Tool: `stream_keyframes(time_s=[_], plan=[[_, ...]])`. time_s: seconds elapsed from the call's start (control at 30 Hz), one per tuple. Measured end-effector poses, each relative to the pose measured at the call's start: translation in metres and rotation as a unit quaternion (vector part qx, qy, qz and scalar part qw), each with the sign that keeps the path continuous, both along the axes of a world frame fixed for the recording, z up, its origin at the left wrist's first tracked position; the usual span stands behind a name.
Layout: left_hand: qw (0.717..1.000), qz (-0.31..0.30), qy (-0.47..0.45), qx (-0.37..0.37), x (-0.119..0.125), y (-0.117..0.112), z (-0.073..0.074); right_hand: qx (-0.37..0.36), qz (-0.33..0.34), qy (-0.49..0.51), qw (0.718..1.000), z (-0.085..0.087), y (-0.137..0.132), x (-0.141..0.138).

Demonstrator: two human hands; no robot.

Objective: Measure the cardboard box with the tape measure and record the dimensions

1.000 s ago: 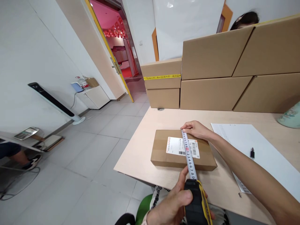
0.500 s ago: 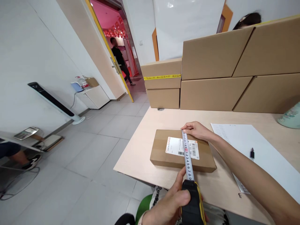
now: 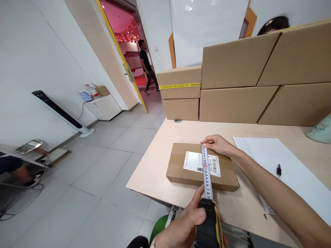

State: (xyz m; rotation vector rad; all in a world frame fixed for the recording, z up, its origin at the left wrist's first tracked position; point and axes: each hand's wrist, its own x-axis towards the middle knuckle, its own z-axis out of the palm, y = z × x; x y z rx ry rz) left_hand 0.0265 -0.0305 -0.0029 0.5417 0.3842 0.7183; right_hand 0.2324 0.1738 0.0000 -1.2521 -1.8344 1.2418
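A flat cardboard parcel [image 3: 181, 167] with a white shipping label [image 3: 195, 162] lies near the front left corner of the light wood table [image 3: 160, 172]. My left hand [image 3: 184, 227] grips the black and yellow case of a tape measure [image 3: 208, 227] at the table's front edge. The tape blade [image 3: 206, 170] runs across the parcel's top, over the label. My right hand [image 3: 217, 144] pinches the blade's end at the parcel's far edge.
Large cardboard boxes [image 3: 238, 82] are stacked along the table's back. A white sheet [image 3: 269, 155] with a small black cap [image 3: 278, 170] lies to the right. Someone's head [image 3: 274, 24] shows behind the boxes. Another person [image 3: 147, 67] walks in the doorway. A tower fan [image 3: 62, 113] stands by the left wall.
My left hand and the tape case have slid slightly left and down. The person in the doorway has walked to the right. The parcel and my right hand stay put.
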Motion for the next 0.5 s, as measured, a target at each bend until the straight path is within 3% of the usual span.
stream_keyframes(time_s=[0.5], plan=[[1.000, 0.007, -0.015, -0.002, 0.0032, 0.0017, -0.0053, 0.001, 0.013, -0.016, 1.000, -0.0002, 0.0004, 0.0002]])
